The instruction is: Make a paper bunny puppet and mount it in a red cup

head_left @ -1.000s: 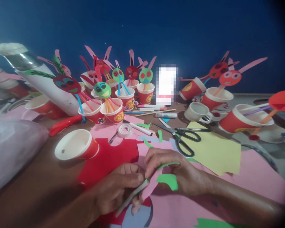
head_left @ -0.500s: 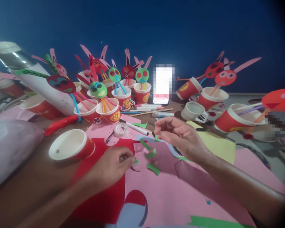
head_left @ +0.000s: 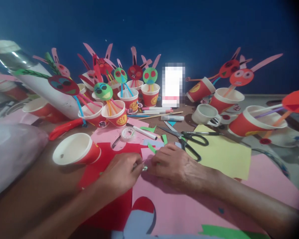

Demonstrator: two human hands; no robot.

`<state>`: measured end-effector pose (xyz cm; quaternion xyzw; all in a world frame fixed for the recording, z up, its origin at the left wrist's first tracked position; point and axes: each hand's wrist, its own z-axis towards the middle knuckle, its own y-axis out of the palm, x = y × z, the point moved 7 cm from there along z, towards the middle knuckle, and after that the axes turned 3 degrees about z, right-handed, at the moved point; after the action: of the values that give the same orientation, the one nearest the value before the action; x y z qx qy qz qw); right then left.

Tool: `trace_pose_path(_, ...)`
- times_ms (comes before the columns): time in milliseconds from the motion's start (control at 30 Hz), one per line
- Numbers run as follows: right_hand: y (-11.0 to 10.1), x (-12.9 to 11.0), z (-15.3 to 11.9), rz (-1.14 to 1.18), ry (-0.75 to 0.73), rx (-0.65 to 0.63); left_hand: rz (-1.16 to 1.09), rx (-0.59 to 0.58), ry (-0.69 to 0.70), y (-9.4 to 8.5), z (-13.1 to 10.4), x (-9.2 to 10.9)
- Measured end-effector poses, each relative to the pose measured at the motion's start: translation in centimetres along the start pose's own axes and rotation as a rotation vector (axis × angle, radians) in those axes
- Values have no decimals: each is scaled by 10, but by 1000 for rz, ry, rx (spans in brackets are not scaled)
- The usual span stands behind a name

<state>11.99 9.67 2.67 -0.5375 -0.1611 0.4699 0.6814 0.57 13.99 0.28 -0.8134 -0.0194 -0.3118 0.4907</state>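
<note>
My left hand (head_left: 126, 171) rests over the red paper (head_left: 109, 205), thumb and fingers pinched on a small green paper piece (head_left: 145, 168) with a shiny spot. Close beside it, my right hand (head_left: 175, 166) is palm down over the pink paper (head_left: 179, 207), fingers curled and bunched. A trace of green shows under those fingers, but what they grip is hidden. Just beyond the right hand lie a green paper strip (head_left: 151, 148) and another green strip (head_left: 164, 139). Black-handled scissors (head_left: 180, 134) lie partly open past the right wrist.
Several red-and-white paper cups (head_left: 114, 114) with paper faces on straws line the back, before a lit phone (head_left: 173, 84). A lying cup (head_left: 73, 149), tape roll (head_left: 127, 133), marker (head_left: 145, 132), white mug (head_left: 205, 115) and yellow paper (head_left: 221, 156) surround the hands.
My right hand has come down and left from its raised pinch to the pink paper beside my left hand, uncovering the scissors and covering some green strips. My left hand has barely moved.
</note>
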Motion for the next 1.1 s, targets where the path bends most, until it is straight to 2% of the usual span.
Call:
trace_pose_path(200, 13, -1, -1, -36, -3, -46, 74, -22, -31, 0, 4, 1)
trace_pose_path(367, 17, 1, -2, -20, 50, -55, 202, -36, -29, -6, 3, 2)
trace_pose_path(433, 16, 1, -1, -14, 61, -55, 276, 27, 28, -15, -1, 5)
trace_pose_path(567, 14, 0, 0, -37, 56, -66, 367, 278, 332, -28, -23, 21)
trace_pose_path(667, 14, 1, 0, -33, 54, -81, 383, 324, 451, -14, -38, 25)
trace_pose_path(767, 15, 1, 0, -39, 65, -74, 411, 288, 421, 10, -42, 20)
trace_pose_path(867, 16, 0, 0, -44, 72, -57, 471, 335, 403, 24, -45, 18)
trace_pose_path(1000, 13, 3, -1, 43, 94, -19, 561, 377, 426, 30, -48, 18)
trace_pose_path(1100, -5, 16, -3, 259, 139, 98, 582, 384, 423, 31, -49, 18)
